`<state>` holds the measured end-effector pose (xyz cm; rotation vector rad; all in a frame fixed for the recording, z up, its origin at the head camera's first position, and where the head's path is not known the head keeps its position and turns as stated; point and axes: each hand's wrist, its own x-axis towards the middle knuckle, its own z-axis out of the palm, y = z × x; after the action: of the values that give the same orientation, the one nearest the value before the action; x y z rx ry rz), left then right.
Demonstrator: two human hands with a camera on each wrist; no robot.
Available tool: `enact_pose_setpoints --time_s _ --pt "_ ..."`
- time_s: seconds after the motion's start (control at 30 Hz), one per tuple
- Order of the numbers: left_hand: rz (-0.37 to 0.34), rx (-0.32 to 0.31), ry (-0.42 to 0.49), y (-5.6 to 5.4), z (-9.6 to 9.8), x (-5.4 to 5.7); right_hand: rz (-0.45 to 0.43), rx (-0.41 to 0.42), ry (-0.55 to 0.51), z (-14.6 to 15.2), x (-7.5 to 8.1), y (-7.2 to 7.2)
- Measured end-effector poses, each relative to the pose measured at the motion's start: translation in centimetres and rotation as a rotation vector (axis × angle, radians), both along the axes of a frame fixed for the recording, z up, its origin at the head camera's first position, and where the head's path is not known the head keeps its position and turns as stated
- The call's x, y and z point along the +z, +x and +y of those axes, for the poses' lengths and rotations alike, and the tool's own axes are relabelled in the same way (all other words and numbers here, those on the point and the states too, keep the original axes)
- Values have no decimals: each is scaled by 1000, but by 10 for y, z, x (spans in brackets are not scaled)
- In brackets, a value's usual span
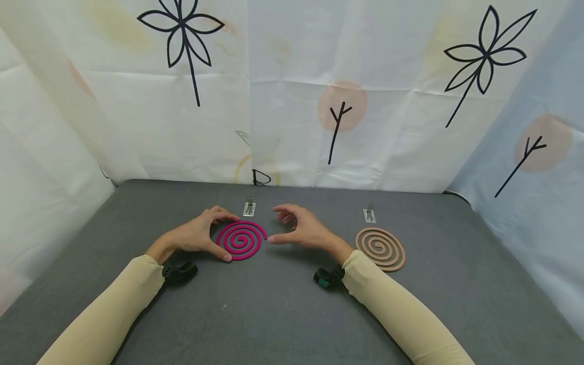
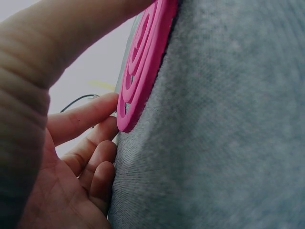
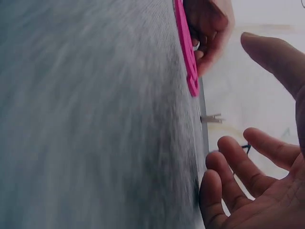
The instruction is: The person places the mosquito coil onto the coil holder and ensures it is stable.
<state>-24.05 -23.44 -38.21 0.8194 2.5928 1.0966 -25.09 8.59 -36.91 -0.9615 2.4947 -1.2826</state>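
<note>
A pink mosquito coil (image 1: 241, 240) lies flat on the grey table. My left hand (image 1: 203, 233) holds it by the rim from the left, thumb at the near edge and fingers at the far edge. In the left wrist view a fingertip meets the end of the pink coil (image 2: 145, 81). Just right of the coil, my right hand (image 1: 303, 228) hovers with thumb and fingers spread apart, holding nothing. The right wrist view shows the right hand's fingers (image 3: 264, 183) loosely bent, away from the pink coil (image 3: 187, 52).
A tan mosquito coil (image 1: 380, 248) lies to the right, partly behind the right forearm. One small metal stand (image 1: 249, 209) sits behind the pink coil, another metal stand (image 1: 369, 215) behind the tan one. A patterned white curtain (image 1: 292, 132) hangs around the grey table (image 1: 255, 324).
</note>
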Motion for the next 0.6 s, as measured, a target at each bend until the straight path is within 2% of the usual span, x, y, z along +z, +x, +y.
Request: enact_pose_setpoints --time_s 0.23,0.6 --pt "-2 12 -6 -1 0 0 -60 -1 34 -16 -2 -2" --pt "1 5 -10 -1 0 0 -67 -42 131 -36 -4 0"
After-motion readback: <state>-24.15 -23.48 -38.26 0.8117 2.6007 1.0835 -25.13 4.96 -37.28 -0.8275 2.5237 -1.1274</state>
